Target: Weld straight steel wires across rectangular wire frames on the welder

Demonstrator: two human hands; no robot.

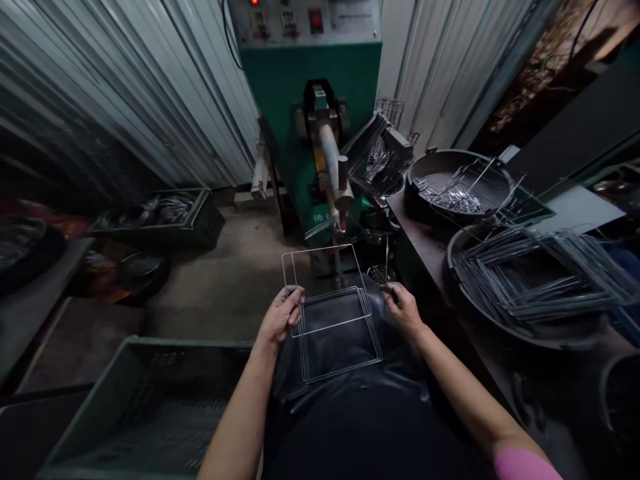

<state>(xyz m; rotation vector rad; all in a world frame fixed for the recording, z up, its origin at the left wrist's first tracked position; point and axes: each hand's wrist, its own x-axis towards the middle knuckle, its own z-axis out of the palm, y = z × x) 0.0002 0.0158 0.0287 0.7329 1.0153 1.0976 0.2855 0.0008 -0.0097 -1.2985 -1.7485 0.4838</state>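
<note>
My left hand (285,313) is closed on the left side of a rectangular wire frame (334,327), held up in front of the machine. More wire frames (345,369) lie below it on the dark apron over my lap. To the right, my right hand (403,308) is pinched on the end of a small cluster of thin metal pieces (379,275); their exact shape is unclear. Just beyond the held frame are the tip and electrode (342,217) of the green machine (280,80).
On the right bench, a round tub (453,267) holds stacked wire frames, and another tub (420,175) holds small wire pieces. A green crate (100,393) stands at lower left. Farther back is a crate (207,217) of metal parts.
</note>
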